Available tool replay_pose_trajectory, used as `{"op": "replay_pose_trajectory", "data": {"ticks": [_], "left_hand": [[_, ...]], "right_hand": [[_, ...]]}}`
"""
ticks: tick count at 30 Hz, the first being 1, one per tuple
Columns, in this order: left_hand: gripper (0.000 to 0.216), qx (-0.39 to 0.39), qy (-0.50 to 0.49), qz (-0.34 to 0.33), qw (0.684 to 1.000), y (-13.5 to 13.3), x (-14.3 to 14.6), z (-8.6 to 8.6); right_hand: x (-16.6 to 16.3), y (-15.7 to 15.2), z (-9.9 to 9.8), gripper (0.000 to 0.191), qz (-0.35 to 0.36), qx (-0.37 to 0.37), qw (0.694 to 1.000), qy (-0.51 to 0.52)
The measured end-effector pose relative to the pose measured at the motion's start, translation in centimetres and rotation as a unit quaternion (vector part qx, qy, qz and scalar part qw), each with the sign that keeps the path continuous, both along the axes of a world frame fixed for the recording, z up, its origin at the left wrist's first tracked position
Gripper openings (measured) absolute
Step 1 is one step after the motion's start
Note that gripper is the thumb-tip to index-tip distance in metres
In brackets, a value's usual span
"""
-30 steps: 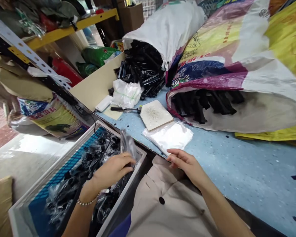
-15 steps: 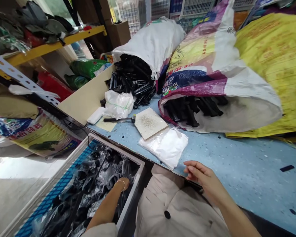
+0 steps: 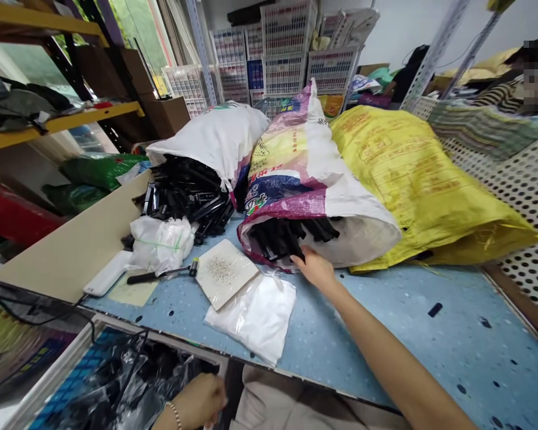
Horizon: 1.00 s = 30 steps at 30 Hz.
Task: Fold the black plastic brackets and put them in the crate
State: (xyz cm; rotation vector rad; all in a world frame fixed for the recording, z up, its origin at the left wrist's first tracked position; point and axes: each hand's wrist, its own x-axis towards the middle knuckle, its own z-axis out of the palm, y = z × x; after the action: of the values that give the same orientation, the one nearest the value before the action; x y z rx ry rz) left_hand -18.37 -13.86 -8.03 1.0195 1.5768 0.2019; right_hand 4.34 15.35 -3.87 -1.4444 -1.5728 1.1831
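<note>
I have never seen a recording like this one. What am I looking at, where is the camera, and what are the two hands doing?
No machine here: a person works with bare hands, and the camera sits on their head, looking forward and down. The right hand reaches into the mouth of a woven sack and touches the black plastic pieces inside. The left hand is low, beside a crate of bagged black parts; whether it holds anything is unclear. On the blue table lie a pile of clear bags, a pale tile and a small hammer.
</note>
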Motion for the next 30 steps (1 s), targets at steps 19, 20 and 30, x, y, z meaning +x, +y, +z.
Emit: {"op": "replay_pose_trajectory", "data": {"ticks": [19, 20, 30], "left_hand": [[0.047, 0.161, -0.438, 0.244, 0.850, 12.8, 18.1, 6.2], [0.044, 0.154, -0.435, 0.243, 0.853, 12.7, 18.5, 6.1], [0.052, 0.150, -0.429, 0.356, 0.817, 13.8, 17.4, 6.9]], "right_hand": [[9.5, -9.1, 1.7, 0.036, 0.077, 0.268, 0.960, -0.030], [9.3, -8.7, 1.7, 0.036, 0.087, 0.306, 0.946, -0.063], [9.3, -15.6, -0.9, 0.032, 0.170, 0.402, 0.894, -0.099]]}}
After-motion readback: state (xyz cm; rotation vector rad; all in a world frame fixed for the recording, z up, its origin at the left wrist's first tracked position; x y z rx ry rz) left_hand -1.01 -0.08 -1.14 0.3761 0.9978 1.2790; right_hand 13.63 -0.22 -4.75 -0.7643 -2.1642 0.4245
